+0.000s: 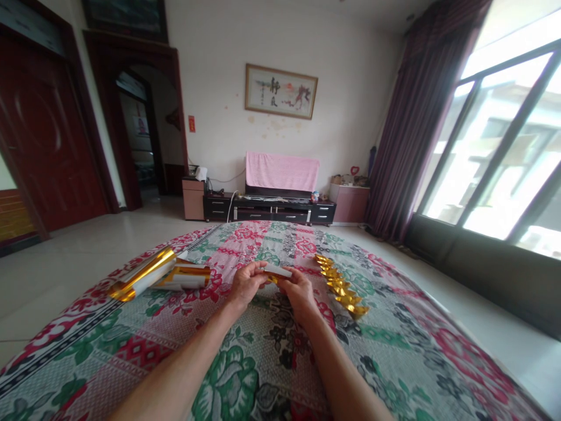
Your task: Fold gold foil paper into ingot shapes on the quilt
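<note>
Both my hands meet over the middle of a flower-patterned cloth [245, 362]. My left hand [248, 283] and my right hand [299, 291] are closed on one small folded sheet of gold-and-white foil paper [277, 272], pinching it from either end. A row of several folded gold paper pieces [339, 285] lies just right of my right hand. To the left of my left hand sits a loose stack of curled gold foil sheets [158, 275].
The cloth covers a round surface with tiled floor [65, 257] around it. A low dark TV cabinet [272, 210] with a pink cover stands at the far wall. A dark red door [39, 140] is left, curtained windows [504, 146] right.
</note>
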Tool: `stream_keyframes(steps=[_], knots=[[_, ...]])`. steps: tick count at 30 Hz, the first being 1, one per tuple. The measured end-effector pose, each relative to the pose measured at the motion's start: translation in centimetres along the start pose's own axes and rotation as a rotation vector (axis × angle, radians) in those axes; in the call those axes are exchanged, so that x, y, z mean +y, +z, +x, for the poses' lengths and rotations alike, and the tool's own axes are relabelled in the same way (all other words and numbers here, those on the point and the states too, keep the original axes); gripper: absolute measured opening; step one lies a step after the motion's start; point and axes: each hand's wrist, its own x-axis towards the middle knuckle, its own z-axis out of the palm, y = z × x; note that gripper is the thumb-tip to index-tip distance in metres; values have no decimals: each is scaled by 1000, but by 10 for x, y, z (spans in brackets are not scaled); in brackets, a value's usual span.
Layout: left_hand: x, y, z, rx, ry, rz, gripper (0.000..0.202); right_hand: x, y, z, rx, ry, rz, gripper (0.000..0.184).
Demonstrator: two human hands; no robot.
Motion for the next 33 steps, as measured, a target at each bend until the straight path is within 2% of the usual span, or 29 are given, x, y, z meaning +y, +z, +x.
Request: stream_keyframes(steps=[7, 13, 21, 28, 33], knots=[[-2, -4, 2, -38, 13, 27, 33, 0, 0, 0, -2, 8, 18, 40], [-2, -4, 0, -74, 23, 7, 43, 4, 0, 2, 13, -28, 2, 40], [-11, 6, 1, -151, 133, -8, 59, -3, 2, -4, -28, -31, 17, 35], [-1, 1, -3, -149, 42, 18, 62, -8, 1, -7, -60, -9, 19, 36], [-1, -3, -2, -168, -6, -68, 61, -4, 0, -4, -24, 4, 43, 38]])
